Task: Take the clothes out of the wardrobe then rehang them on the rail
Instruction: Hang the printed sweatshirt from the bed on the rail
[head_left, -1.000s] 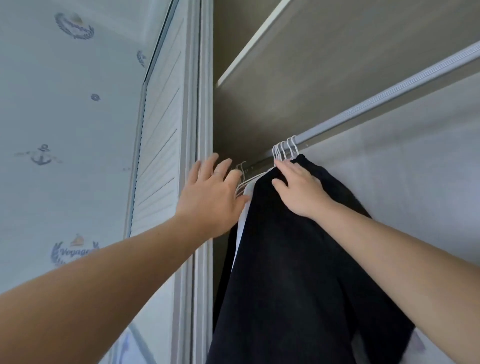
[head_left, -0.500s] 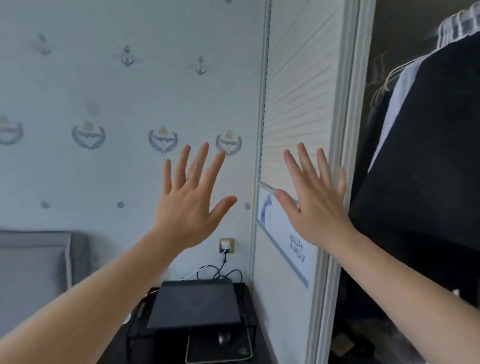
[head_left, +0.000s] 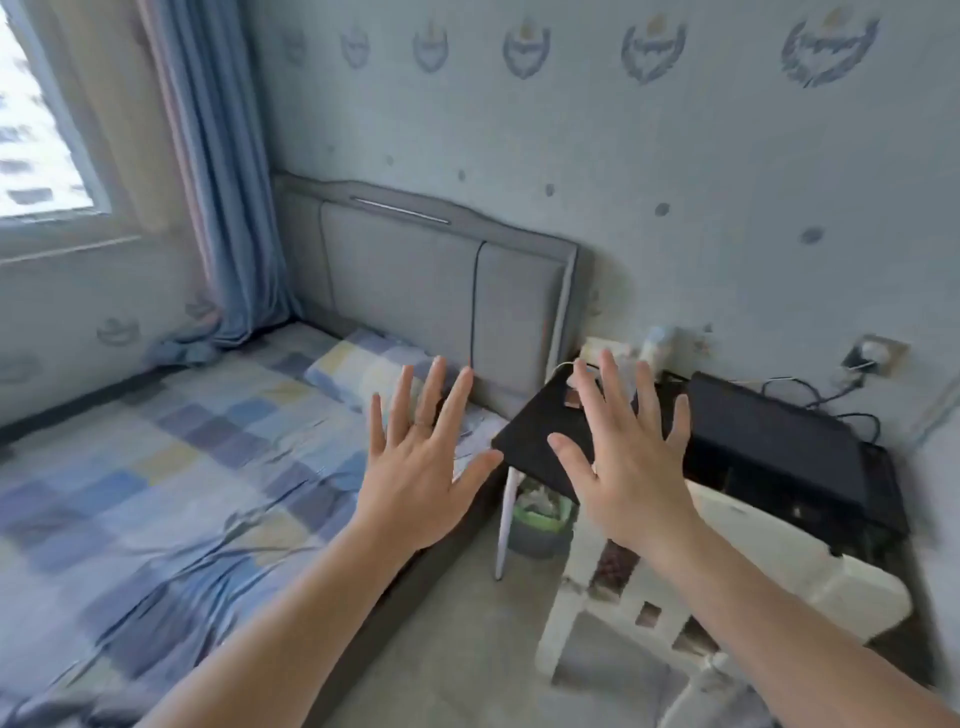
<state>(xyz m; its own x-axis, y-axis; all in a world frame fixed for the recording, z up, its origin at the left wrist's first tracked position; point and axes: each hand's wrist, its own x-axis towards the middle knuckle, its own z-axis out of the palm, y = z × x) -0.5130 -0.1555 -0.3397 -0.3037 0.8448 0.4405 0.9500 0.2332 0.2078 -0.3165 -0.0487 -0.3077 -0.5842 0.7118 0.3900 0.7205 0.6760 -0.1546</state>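
— What are you holding?
— Nothing. My left hand (head_left: 415, 467) and right hand (head_left: 628, 467) are both spread wide, fingers straight, in the air over the bed (head_left: 182, 441) edge and a black table (head_left: 524, 436).
— And the clothes?
— Out of view, as are the wardrobe and rail, so I can't tell their direction or long axis. I'd face them first, then lift one garment at a time.

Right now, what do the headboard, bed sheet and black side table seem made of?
Headboard: grey upholstery, matte, padded panels with seams; fabric or faux leather. Bed sheet: thin checked cloth, creased. Black side table: matte flat top, likely painted wood or laminate; unclear.
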